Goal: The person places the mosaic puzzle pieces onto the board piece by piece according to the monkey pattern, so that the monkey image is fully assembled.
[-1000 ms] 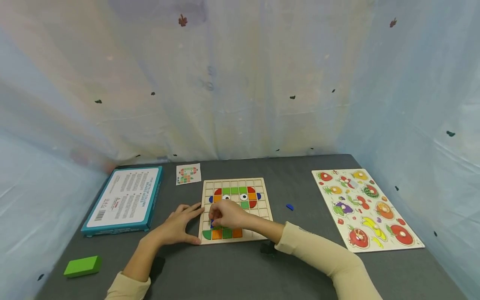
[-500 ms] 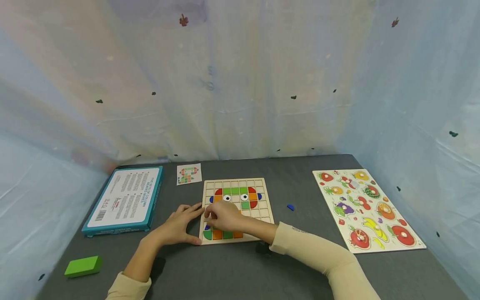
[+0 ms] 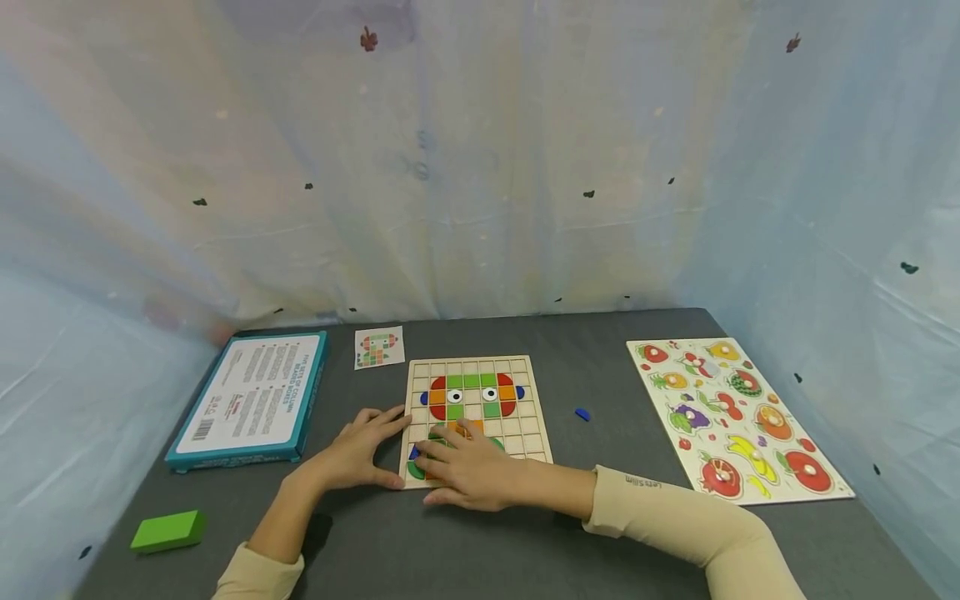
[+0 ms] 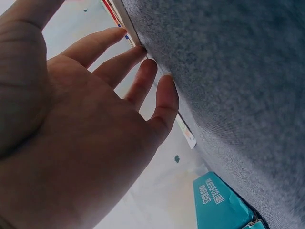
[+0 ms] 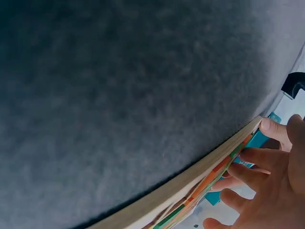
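A wooden grid board [image 3: 534,432] lies in the middle of the grey table, bearing red, orange, green and blue pieces and two eye tiles. My left hand [image 3: 348,454] touches its left edge with fingertips and thumb; in the left wrist view the left hand [image 4: 86,129] is spread and grips nothing. Over the board's lower left, my right hand [image 3: 480,477] lies palm down with fingers extended, covering several pieces. A blue piece [image 3: 413,452] shows beside its fingertips. In the right wrist view the right hand's fingers [image 5: 252,174] are above the pieces along the board's side.
A loose blue piece [image 3: 582,414] lies right of the board. A pattern card [image 3: 378,348] is behind it. On the left are a teal box [image 3: 243,396] and a green block [image 3: 168,532]. A fruit puzzle board [image 3: 705,446] occupies the right side.
The right hand has gone from bent, pinching fingers over the left columns to a flatter spread, lower and further right, uncovering the left eye tile. The left hand stays at the board's edge.
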Tool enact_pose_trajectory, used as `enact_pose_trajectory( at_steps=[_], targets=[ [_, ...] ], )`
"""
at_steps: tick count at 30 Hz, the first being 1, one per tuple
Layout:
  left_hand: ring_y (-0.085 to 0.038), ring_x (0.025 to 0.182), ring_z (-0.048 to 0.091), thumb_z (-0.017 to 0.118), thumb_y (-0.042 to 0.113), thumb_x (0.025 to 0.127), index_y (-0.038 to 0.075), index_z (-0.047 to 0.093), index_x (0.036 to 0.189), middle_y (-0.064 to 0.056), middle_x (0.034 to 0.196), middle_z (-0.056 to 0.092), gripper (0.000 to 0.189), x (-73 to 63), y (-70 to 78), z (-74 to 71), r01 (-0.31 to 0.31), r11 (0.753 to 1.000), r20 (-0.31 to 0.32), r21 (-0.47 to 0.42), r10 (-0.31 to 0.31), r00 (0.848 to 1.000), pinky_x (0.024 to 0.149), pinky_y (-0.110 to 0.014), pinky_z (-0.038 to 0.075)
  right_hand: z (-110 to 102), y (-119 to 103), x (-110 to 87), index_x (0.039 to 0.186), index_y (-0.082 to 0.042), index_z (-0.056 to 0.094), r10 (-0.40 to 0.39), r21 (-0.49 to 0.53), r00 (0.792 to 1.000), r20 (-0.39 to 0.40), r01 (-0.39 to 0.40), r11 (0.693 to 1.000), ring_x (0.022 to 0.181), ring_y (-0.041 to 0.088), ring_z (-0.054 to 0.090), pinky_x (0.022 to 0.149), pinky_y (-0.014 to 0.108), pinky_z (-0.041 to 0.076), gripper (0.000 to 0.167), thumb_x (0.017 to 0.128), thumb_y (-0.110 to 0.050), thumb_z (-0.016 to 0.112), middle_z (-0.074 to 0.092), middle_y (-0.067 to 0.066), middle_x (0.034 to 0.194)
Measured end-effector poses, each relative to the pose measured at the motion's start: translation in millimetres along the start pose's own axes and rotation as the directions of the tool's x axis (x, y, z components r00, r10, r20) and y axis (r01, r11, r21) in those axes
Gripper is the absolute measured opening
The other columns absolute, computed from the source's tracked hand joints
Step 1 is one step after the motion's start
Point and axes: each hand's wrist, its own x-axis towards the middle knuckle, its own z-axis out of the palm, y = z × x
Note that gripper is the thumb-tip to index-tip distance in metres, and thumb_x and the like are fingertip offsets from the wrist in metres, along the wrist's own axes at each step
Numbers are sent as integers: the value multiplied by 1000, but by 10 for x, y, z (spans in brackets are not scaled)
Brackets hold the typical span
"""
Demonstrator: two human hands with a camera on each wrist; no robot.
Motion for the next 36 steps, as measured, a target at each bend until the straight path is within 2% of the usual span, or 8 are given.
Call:
enact_pose_trajectory(
  at_steps=[8,14,19,22,25,29,32,36],
  targets=[
    [-40,134,32,85,53,72,6,44,151,-18,159,31,100,-6,-12,26,-4,1000,1,0,4,1000,98,-70,32,38,-11,31,154,-17,40,23,67,999,31,-25,997,149,29,24,113,57,25,65,105,-57,26,28,4,163],
    [-38,133,33,85,54,71,9,44,151,-16,159,31,101,-2,-15,26,6,1000,5,10,-6,1000,98,-69,33,-52,208,-225,141,-13,56,164,214,983,-85,-142,966,141,33,34,110,60,27,52,103,-48,49,42,12,151],
    [-37,133,32,85,54,71,10,43,152,-15,160,31,101,19,-3,21,16,1000,18,9,-16,1000,99,-68,31,-36,571,-727,111,-5,69,419,368,879,-229,-320,873,103,27,55,90,52,40,23,92,-18,73,60,11,112],
    [-37,133,32,85,54,71,11,43,152,-15,160,31,101,32,-7,15,18,1000,21,15,-18,1000,100,-68,31,-9,812,-1048,105,-3,71,560,418,800,-215,-443,793,88,24,57,78,47,43,20,86,-4,76,61,8,99],
    [-37,133,33,86,53,71,11,43,152,-15,160,31,101,34,-16,2,18,1000,19,18,-18,1000,100,-68,31,15,1026,-1296,102,-2,70,633,479,761,-146,-505,718,77,20,54,71,42,43,19,84,2,76,58,7,89],
    [-37,132,34,86,52,72,10,44,152,-16,159,32,99,24,-11,-15,24,1000,19,17,-24,1000,100,-67,33,55,1192,-1442,97,1,68,623,552,779,-71,-490,675,67,14,45,63,34,40,14,85,3,74,53,4,77],
    [-37,131,34,86,51,72,10,44,151,-16,159,32,99,15,-1,-21,31,999,18,16,-31,999,100,-67,34,70,1233,-1445,91,0,66,597,558,800,-52,-472,682,64,12,45,61,31,40,9,86,5,72,52,2,73],
    [-37,131,35,87,50,72,9,45,151,-16,158,33,98,5,10,-17,33,999,13,13,-33,999,99,-67,34,45,1234,-1396,85,-2,63,596,516,802,-34,-497,698,64,13,45,60,32,40,12,85,8,70,52,1,73]
  ],
)
